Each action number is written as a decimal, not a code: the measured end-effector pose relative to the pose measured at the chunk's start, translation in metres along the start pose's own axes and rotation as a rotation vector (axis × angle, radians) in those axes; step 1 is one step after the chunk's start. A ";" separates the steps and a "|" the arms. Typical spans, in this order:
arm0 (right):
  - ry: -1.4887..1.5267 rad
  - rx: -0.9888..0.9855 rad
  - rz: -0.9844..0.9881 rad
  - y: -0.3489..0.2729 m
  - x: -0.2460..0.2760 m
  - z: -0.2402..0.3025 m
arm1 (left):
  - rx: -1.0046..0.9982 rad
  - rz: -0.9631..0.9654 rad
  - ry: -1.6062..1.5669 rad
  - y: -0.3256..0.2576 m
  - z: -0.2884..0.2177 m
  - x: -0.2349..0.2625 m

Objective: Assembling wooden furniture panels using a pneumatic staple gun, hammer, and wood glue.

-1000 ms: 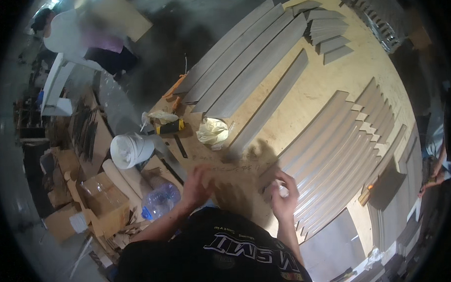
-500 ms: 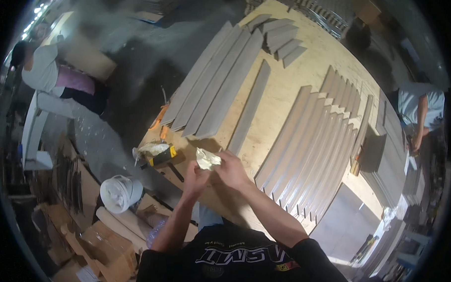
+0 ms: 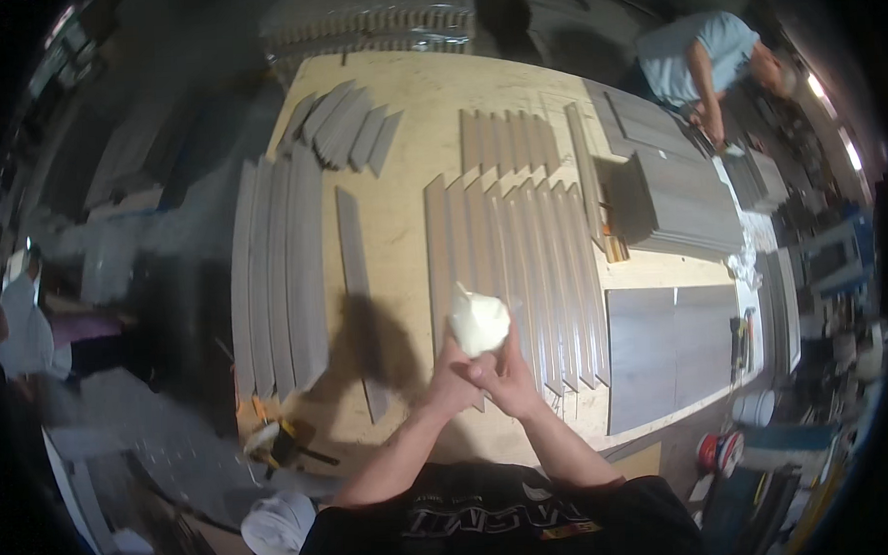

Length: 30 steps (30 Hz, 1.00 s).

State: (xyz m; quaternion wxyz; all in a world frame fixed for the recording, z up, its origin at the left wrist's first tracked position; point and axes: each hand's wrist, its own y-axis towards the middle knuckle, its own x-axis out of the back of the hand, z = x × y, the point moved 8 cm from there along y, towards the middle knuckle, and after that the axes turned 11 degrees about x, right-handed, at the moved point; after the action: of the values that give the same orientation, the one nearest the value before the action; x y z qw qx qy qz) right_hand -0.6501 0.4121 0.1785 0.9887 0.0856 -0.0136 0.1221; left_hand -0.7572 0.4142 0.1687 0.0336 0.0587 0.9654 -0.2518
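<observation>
Both my hands grip a cream-coloured soft bag [image 3: 481, 321], its rounded bulk standing up above my fists. My left hand [image 3: 451, 377] is wrapped round its lower part, and my right hand [image 3: 509, 378] closes on it from the other side, thumbs close together. The bag's bottom end is hidden by my fingers. Behind it and to the right lies a row of grey-brown strips [image 3: 532, 274] with angled ends and shiny lines along them. To the left of my hands, a single grey strip [image 3: 354, 271] lies apart, partly in shadow.
A stack of long grey strips [image 3: 280, 273] lies along the worktable's [image 3: 403, 230] left edge, shorter pieces [image 3: 341, 129] beyond it. Grey panels [image 3: 674, 353] are on the right. A yellow-and-black tool [image 3: 285, 442] sits at the near left corner. A co-worker [image 3: 701, 63] handles panels at the far right.
My view has turned to the right. My hands and the bag have moved from the table's near left corner to the near end of the strip row. The bag now shows fuller and rounder.
</observation>
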 end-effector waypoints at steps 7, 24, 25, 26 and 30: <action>0.509 -0.378 -0.332 0.023 0.081 -0.069 | -0.015 0.614 -0.060 0.039 -0.010 -0.050; 0.907 -0.277 -0.298 0.296 0.201 -0.175 | -0.303 -0.886 1.144 0.246 0.025 0.159; 0.839 -0.244 -0.290 0.317 0.197 -0.174 | -0.286 -0.896 1.151 0.244 0.023 0.162; 0.783 -0.291 -0.331 0.332 0.194 -0.176 | -0.275 -0.894 1.143 0.244 0.023 0.163; 0.370 -0.236 -0.202 0.398 0.200 -0.224 | -0.231 -0.867 1.107 0.249 0.025 0.159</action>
State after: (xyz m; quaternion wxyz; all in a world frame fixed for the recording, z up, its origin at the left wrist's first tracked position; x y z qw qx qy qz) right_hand -0.5516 0.8790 0.0336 0.9847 -0.0533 0.1623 0.0340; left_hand -0.8816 0.6332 0.0122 -0.5589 -0.2152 0.7976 -0.0718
